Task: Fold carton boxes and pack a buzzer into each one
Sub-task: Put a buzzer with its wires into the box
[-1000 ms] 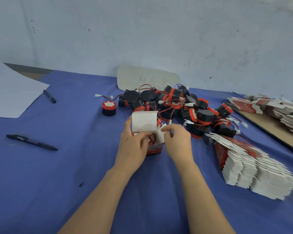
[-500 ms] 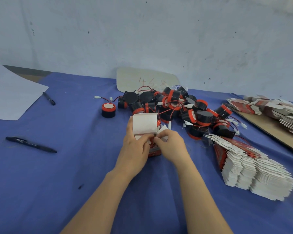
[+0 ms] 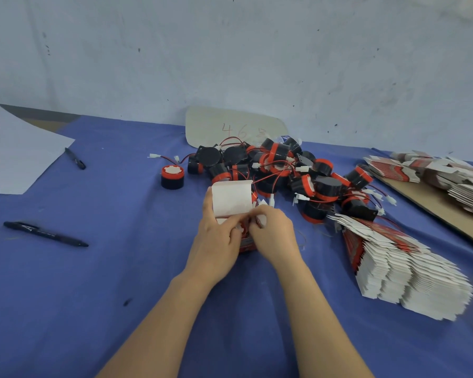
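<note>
By buzzers, left hand, right hand pinching carton

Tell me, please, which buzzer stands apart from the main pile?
The lone buzzer left of the pile, upright with its white face up; the others lie tangled together.

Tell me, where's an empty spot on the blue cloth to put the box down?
Bare cloth lies left of the left hand, between the long pen and the lone buzzer, and nearer, below that pen. Crowded: the buzzer pile behind the box, and the flat carton stack right of the right hand.
</note>
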`<control>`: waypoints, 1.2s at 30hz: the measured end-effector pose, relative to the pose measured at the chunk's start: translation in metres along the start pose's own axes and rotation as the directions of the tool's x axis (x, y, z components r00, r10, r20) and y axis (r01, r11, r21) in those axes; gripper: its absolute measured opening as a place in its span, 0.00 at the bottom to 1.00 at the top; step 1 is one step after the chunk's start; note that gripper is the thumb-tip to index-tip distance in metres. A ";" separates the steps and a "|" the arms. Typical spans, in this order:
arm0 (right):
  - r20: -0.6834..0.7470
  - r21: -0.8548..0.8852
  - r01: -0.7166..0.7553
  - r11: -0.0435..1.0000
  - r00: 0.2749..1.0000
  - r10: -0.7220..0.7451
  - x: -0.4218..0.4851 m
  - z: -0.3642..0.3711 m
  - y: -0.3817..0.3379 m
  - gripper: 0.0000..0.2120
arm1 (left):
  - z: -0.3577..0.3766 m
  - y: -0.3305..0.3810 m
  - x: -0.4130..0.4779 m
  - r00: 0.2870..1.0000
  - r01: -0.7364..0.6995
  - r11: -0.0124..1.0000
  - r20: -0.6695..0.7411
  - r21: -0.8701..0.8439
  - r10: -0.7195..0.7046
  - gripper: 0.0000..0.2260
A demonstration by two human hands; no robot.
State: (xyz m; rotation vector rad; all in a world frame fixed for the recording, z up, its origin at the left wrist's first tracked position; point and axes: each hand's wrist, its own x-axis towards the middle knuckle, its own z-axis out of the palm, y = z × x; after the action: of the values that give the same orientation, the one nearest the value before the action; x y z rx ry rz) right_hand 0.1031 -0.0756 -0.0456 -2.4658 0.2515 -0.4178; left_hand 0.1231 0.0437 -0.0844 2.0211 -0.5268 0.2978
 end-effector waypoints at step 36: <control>-0.127 0.361 -0.192 0.913 0.959 0.252 0.001 0.002 0.008 0.09 | 0.013 0.038 0.018 0.943 0.331 0.908 -0.065 0.258 -0.326 0.06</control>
State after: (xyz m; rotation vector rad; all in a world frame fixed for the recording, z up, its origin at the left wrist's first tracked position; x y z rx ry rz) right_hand 0.1045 -0.0809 -0.0519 -2.0313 0.4834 -0.5263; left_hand 0.1201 0.0119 -0.0537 2.3220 -0.1282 0.1891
